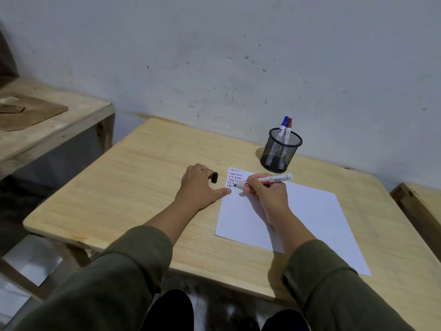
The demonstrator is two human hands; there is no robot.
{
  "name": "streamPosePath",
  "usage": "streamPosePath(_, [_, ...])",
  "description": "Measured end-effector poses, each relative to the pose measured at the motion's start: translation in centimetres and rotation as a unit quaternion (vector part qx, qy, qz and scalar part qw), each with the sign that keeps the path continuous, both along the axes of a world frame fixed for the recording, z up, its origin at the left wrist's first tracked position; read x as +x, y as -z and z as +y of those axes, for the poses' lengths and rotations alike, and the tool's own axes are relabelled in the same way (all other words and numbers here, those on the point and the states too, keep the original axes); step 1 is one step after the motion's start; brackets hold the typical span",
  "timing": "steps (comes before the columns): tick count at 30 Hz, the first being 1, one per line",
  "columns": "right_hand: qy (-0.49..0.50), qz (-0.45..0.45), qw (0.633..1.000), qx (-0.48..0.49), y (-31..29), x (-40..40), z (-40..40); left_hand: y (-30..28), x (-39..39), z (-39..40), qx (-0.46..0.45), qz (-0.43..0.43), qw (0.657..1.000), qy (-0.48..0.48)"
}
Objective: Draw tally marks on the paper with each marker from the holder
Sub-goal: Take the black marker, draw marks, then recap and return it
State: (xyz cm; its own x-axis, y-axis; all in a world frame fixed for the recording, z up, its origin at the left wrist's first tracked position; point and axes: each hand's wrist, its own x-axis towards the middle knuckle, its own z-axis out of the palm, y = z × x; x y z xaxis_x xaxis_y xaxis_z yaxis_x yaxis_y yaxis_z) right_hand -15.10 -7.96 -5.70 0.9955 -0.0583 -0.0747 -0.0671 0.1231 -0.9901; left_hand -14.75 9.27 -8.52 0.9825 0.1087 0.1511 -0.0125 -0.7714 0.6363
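Observation:
A white sheet of paper (310, 216) lies on the wooden table, with rows of black, red and blue tally marks (234, 176) in its far left corner. My right hand (265, 194) grips an uncapped black marker (274, 179), whose tip touches the paper just below the marks. My left hand (200, 185) rests on the table at the paper's left edge, thumb on the sheet, with the black cap (214, 177) held between its fingers. A black mesh holder (281, 151) stands behind the paper, containing a blue-capped marker (284, 123) and a red-capped marker (289, 125).
The light wooden table (133, 187) stands against a grey wall. A second wooden table (55, 130) with a brown board sits at the left, and another wooden piece (420, 206) at the right edge. My dark trousers show below the table's front edge.

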Motion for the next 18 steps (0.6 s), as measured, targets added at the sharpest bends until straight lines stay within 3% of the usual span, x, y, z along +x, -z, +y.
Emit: streamPosePath(18, [0.008,-0.01,1.0,-0.004,0.33,0.33,-0.32,-0.01,-0.1,-0.1,-0.006,-0.002,1.0,-0.006])
